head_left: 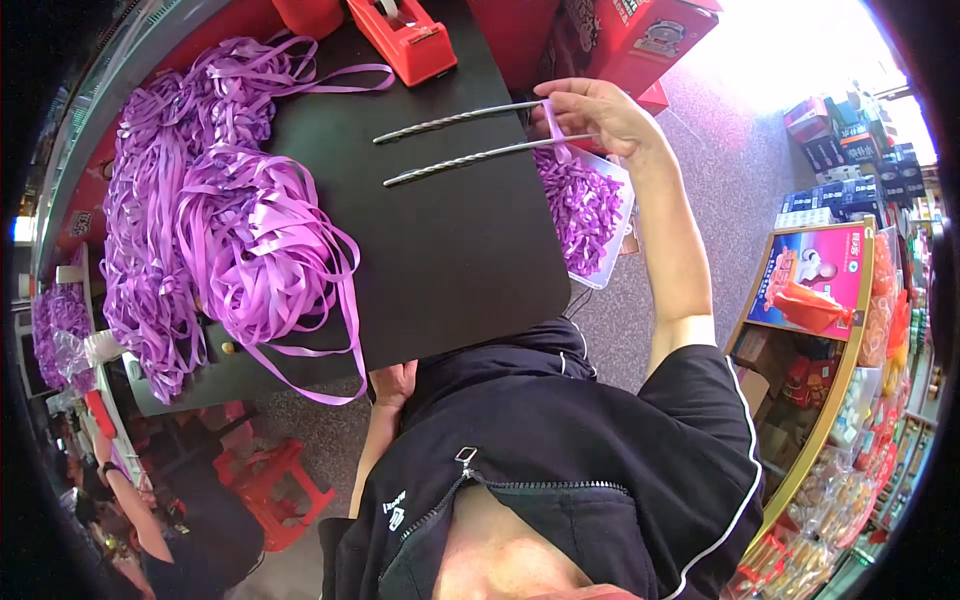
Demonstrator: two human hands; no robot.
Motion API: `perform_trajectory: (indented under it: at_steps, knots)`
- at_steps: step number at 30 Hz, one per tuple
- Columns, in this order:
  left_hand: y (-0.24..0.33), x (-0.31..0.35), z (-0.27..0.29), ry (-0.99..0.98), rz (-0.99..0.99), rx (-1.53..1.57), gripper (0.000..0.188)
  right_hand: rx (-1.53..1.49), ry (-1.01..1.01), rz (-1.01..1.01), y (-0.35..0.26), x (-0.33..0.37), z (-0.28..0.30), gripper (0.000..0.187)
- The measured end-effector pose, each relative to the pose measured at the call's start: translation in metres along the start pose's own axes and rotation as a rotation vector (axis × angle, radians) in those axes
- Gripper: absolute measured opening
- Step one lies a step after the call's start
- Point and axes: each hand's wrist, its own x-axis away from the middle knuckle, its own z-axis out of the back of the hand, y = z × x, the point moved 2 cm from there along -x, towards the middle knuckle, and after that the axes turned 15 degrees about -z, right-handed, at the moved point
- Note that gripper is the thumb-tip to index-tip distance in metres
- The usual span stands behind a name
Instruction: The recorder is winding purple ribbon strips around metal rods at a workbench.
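A person in a black short-sleeved top with white piping sits at a dark table [450, 260], seen from the head looking down. The right hand [600, 112] reaches out past the table's far right edge, its fingers bent and pointing left. Just at those fingertips, a strip of purple ribbon [551, 120] crosses two twisted metal rods [455, 122]. The rods lie side by side with a gap between them, running left from the fingers out over the table. I cannot tell whether the fingers are clamped on the ribbon or only touching it.

Directly below the right fingers, nearer the body, many short purple ribbon pieces [580, 215] fill a white tray [625, 190] beside the table. Well to the left of the fingers, a large tangled heap of purple ribbon [255, 250] covers the table's left side, with loops spilling over the near edge. Farther out and left of the fingers stands a red tape dispenser [415, 50]; beyond them, up and right, is a red box [640, 40].

The left hand [395, 381] is low at the near table edge, right of the hanging loops; its fingers are hidden, so their state cannot be told.
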Motion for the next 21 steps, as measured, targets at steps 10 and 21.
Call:
perform_trajectory:
  at_steps: [10, 21]
  knots:
    - [-0.018, 0.006, -0.011, -0.074, -0.033, 0.042, 0.039, 0.058, -0.105, -0.186, 0.022, 0.019, -0.009, 0.02]
    - [0.018, 0.031, 0.033, 0.025, 0.553, 0.925, 0.034, 0.267, -0.076, -0.195, 0.006, 0.018, 0.012, 0.026]
